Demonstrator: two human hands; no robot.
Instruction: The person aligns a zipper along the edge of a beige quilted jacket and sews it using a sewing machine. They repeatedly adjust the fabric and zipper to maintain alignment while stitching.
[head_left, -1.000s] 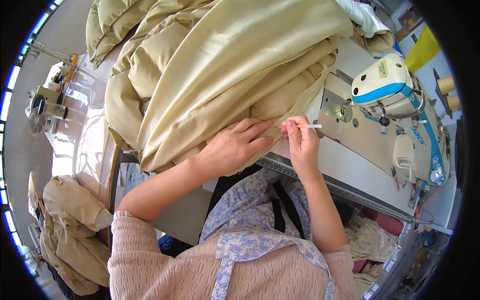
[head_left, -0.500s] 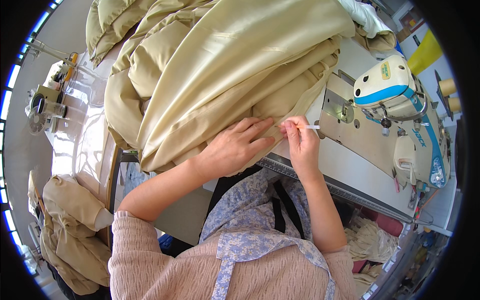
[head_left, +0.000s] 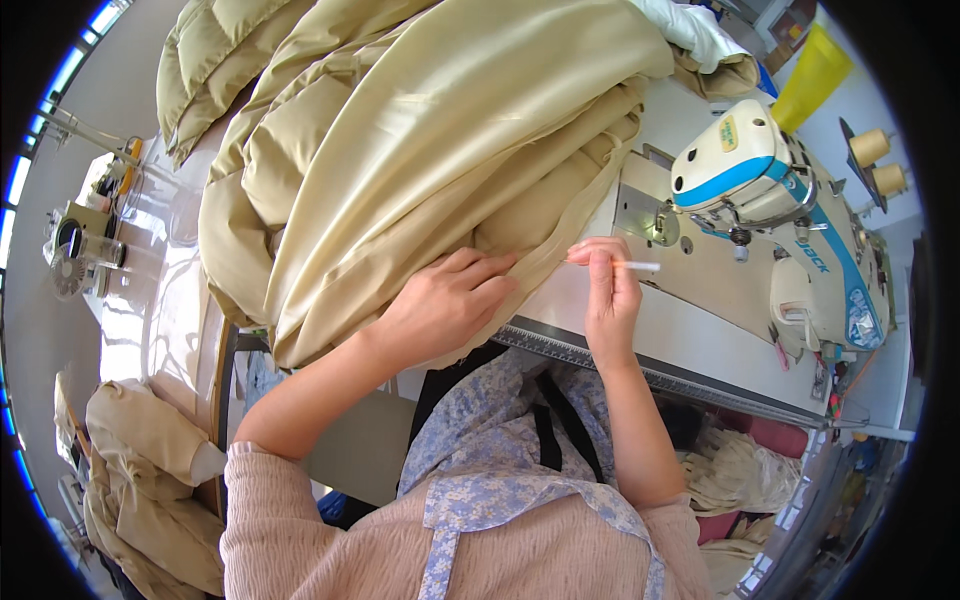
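Note:
A beige padded garment [head_left: 330, 170] with a smooth, shiny lining is heaped over the sewing table. My left hand [head_left: 445, 308] lies on its near edge, fingers stretched forward and pressing on the cloth. To the right, my right hand [head_left: 612, 290] pinches a slim pen [head_left: 640, 266], white at the end that sticks out toward the machine and orange nearer the fingers. Its tip is hidden by the fingers. That hand is just off the cloth's edge, above the white tabletop.
A white and blue sewing machine [head_left: 745, 170] stands at the right, with thread cones [head_left: 870, 148] behind it. A ruler strip [head_left: 560, 340] runs along the table's front edge. Another beige garment [head_left: 150, 460] hangs at the lower left. Fabric pieces [head_left: 735, 475] lie below the table.
My right hand has drawn back from the cloth's edge with the pen, away from the left hand. The whole view has shifted slightly; my left hand still rests on the garment.

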